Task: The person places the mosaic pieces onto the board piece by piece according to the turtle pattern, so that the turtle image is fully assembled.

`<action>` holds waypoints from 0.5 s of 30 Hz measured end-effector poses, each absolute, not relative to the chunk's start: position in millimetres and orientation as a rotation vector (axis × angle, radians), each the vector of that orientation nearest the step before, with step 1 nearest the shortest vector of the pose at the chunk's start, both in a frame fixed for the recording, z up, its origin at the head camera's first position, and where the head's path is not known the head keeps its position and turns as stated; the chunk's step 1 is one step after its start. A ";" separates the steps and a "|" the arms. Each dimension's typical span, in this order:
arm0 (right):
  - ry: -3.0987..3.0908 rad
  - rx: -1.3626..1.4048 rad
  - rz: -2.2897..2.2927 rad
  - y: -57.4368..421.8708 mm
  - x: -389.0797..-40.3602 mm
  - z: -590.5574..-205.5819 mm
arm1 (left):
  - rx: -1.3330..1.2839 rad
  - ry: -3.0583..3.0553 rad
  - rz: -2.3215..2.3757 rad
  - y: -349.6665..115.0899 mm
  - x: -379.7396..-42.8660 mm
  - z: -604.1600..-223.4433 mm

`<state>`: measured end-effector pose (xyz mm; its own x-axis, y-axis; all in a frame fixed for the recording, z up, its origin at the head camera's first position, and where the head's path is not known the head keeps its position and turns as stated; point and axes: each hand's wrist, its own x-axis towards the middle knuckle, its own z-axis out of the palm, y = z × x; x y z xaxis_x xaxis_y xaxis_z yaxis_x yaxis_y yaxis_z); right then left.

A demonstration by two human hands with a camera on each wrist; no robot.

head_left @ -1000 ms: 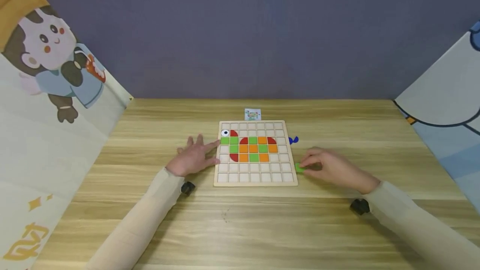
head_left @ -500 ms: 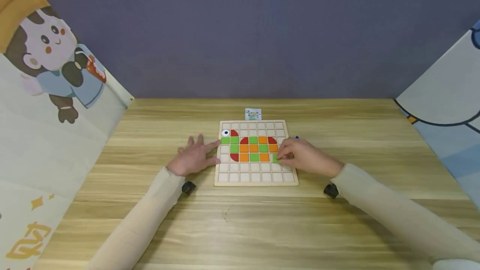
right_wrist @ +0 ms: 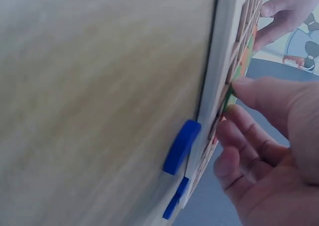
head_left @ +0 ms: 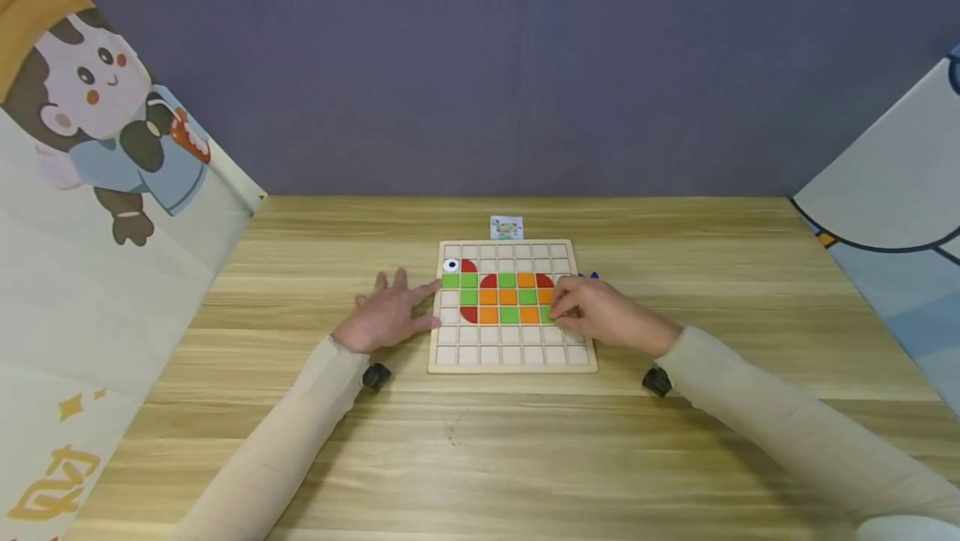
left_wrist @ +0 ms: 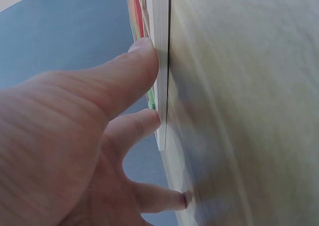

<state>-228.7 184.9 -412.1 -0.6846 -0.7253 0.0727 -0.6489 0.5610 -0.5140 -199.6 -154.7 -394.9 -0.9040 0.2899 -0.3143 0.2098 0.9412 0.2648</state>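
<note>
A wooden grid board (head_left: 510,370) lies on the table, with red, green and orange pieces and a white eye tile (head_left: 451,265) set in its cells. My right hand (head_left: 611,312) pinches a green square tile (head_left: 547,315) between thumb and fingertips, at the cell right of an orange tile (head_left: 528,315). Fingers partly cover this green tile. On the other side, my left hand (head_left: 386,314) spreads its fingers; thumb and index finger touch the board's left edge. Past the right edge lie blue curved pieces (right_wrist: 182,147), mostly hidden by my right hand in the head view.
A small printed card (head_left: 507,227) lies just behind the board. Wood-grained tabletop (head_left: 465,474) stretches around it. A dark panel (head_left: 525,66) rises at the back, with printed walls at both sides.
My right hand has carried the green tile leftward from beside the board onto the grid, then lowered it at a cell in the orange row. The left hand stays in place.
</note>
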 end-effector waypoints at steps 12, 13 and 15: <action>2.760 -1.079 -0.821 212.9 -237.5 -406.1 | 0.360 2.737 0.344 -153.7 -199.8 -394.8; 2.786 -1.056 -0.799 217.4 -240.3 -406.8 | 0.360 2.737 0.346 -153.8 -199.9 -394.8; 2.816 -1.002 -0.768 226.2 -245.6 -408.5 | 0.362 2.738 0.337 -153.8 -200.2 -394.8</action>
